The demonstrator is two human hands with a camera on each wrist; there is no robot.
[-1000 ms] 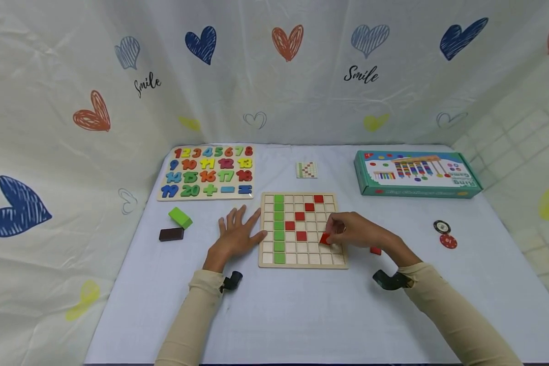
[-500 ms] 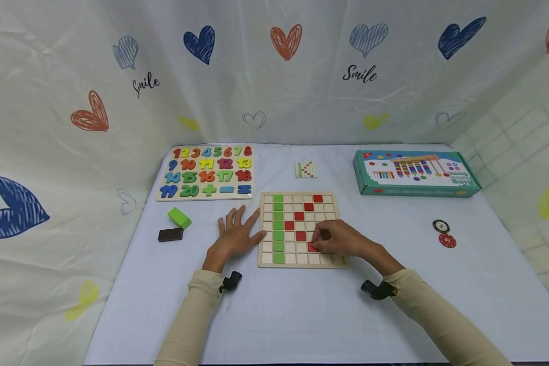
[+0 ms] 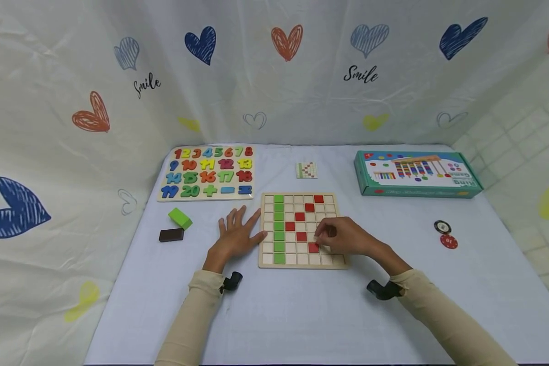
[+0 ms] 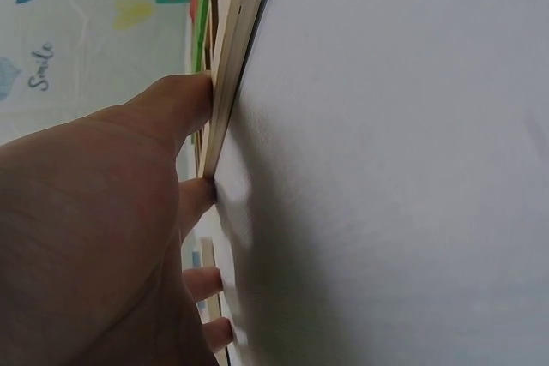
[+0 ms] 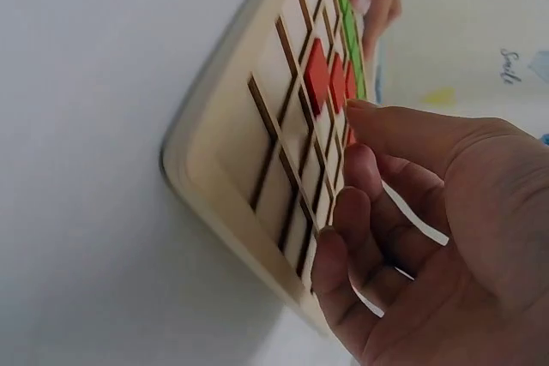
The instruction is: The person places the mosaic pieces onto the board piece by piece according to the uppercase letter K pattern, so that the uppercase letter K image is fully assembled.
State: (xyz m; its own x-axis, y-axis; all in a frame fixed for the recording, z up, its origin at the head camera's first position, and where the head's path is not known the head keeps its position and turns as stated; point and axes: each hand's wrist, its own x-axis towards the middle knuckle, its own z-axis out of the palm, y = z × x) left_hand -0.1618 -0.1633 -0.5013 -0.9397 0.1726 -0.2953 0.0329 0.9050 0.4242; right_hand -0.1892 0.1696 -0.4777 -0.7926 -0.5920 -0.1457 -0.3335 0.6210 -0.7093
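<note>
A wooden grid board [image 3: 304, 267] lies flat in the middle of the table. A column of green tiles [image 3: 279, 235] runs down its left part, and several red tiles [image 3: 299, 217] step diagonally across it. My left hand [image 3: 234, 238] has its fingers spread, with thumb and index finger touching the board's left edge. Loosely bent, the fingers of my right hand [image 3: 345, 237] hover over the lower right squares, just beside the lowest red tile [image 3: 313, 247]. In the right wrist view that red tile [image 5: 317, 77] sits in its square, apart from the thumb and fingertips.
Behind the board is a small pattern card [image 3: 306, 170]. A number puzzle [image 3: 206, 197] stands back left, a teal box [image 3: 418, 174] back right. Green block [image 3: 180, 217] and dark brown block [image 3: 171, 234] lie left; black chip [image 3: 442, 226] and red chip [image 3: 449, 241] lie right.
My right hand carried a red tile leftward to a square in the second-lowest row and let go of it, then lifted slightly. The left hand stays at the board's edge.
</note>
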